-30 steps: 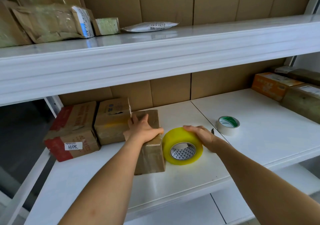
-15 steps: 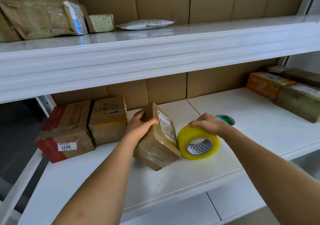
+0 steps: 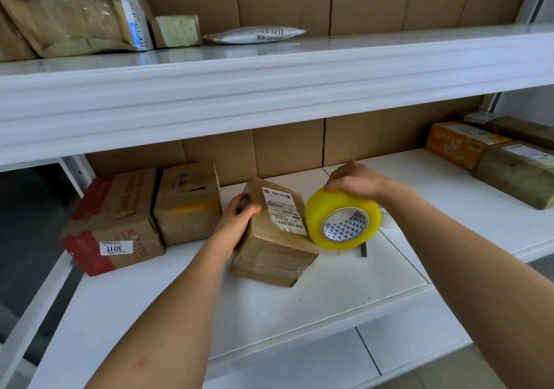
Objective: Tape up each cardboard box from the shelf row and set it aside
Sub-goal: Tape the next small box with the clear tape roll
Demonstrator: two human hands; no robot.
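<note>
A small brown cardboard box (image 3: 274,249) with a white shipping label stands tilted on the white shelf (image 3: 269,313). My left hand (image 3: 236,223) grips its left side, fingers curled over the top edge. Just right of it, a large yellow tape roll (image 3: 343,219) is upright on its rim, touching the box's right edge. My right hand (image 3: 353,180) grips the roll from above. Two more cardboard boxes sit to the left: a plain brown one (image 3: 187,204) and one with red print and a "3011" sticker (image 3: 112,222).
An orange box (image 3: 461,142) and a long olive-brown parcel (image 3: 518,172) lie at the shelf's right end. The upper shelf (image 3: 269,67) holds padded mailers and a white pouch. A small dark tool (image 3: 363,249) lies under the tape roll. The shelf's front edge runs below the box.
My left hand lifted the small box from lying flat and turned it so its label faces up. My right hand raised the yellow roll and shifted it right, hiding the green-and-white roll behind it.
</note>
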